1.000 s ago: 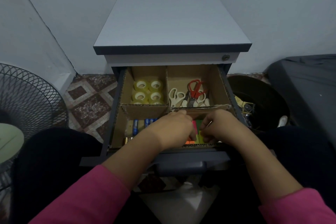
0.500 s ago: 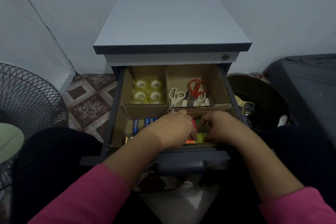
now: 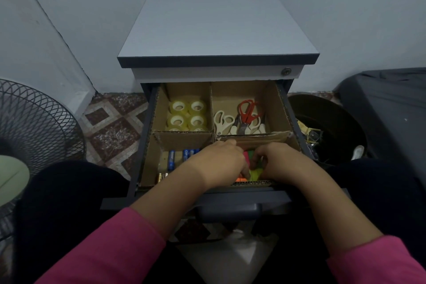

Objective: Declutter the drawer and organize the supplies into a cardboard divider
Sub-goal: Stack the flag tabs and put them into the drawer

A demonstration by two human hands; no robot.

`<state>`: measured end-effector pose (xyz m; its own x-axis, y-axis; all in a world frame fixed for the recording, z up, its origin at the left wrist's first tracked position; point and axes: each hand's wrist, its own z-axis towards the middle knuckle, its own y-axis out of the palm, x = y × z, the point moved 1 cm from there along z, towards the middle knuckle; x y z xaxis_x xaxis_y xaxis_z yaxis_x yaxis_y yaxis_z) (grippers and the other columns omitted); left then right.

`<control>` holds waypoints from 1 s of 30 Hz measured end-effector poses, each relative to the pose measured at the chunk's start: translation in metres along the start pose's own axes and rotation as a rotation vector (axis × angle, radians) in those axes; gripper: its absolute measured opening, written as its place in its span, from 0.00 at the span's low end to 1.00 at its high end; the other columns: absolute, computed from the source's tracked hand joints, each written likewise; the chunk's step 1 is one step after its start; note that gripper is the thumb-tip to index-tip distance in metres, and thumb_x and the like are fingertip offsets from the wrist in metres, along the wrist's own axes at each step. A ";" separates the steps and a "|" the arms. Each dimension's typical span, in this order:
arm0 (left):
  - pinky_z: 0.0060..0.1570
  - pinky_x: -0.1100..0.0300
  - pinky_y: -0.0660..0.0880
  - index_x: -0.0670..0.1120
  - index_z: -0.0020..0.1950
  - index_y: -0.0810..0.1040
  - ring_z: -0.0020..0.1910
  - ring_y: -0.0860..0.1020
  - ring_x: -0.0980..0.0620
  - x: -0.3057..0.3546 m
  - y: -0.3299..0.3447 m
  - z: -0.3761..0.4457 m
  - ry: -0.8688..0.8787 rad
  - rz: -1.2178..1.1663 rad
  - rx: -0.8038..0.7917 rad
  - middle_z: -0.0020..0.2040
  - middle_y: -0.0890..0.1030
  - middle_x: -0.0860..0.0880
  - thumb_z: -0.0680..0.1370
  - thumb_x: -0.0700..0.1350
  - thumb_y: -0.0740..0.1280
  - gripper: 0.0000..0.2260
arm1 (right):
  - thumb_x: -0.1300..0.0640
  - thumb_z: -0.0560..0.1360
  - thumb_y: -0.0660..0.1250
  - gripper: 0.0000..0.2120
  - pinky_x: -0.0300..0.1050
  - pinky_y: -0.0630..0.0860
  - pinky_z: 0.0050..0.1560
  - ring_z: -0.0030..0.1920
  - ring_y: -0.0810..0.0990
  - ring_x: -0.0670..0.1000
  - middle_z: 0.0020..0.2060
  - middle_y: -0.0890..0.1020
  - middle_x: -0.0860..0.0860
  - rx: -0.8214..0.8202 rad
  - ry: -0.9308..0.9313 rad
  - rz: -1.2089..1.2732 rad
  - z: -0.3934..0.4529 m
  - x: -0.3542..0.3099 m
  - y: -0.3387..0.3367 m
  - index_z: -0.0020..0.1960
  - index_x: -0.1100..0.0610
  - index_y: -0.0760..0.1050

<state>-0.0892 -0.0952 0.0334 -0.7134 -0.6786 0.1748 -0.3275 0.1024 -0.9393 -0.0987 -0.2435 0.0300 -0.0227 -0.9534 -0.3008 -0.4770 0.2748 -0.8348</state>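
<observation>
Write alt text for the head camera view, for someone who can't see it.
Both hands, left hand and right hand, handle bright neon sticky notes in the near right compartment of a brown cardboard divider; other compartments hold clear tape rolls, scissors and blue batteries.

Dim, bluish indoor light, soft and even, seemingly from above; no glare. The cabinet top point(image 3: 216, 23) is the brightest area, the drawer point(image 3: 285, 198) interior darker with shadow under the hands. Corners fall nearly black. Wide-angle bending curves the wall lines at the edges. Focus slightly soft overall, fine detail smeared.
</observation>
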 end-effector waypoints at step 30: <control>0.47 0.59 0.61 0.57 0.65 0.77 0.54 0.68 0.49 0.000 0.001 -0.001 0.003 -0.009 0.016 0.47 0.67 0.52 0.78 0.35 0.60 0.22 | 0.62 0.73 0.69 0.08 0.49 0.80 0.49 0.46 0.82 0.53 0.45 0.81 0.51 0.165 0.267 0.106 -0.008 0.005 -0.018 0.43 0.49 0.77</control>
<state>-0.0897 -0.0943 0.0327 -0.7124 -0.6771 0.1846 -0.3241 0.0841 -0.9423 -0.0976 -0.2545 0.0476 -0.3047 -0.9115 -0.2764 -0.3112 0.3696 -0.8755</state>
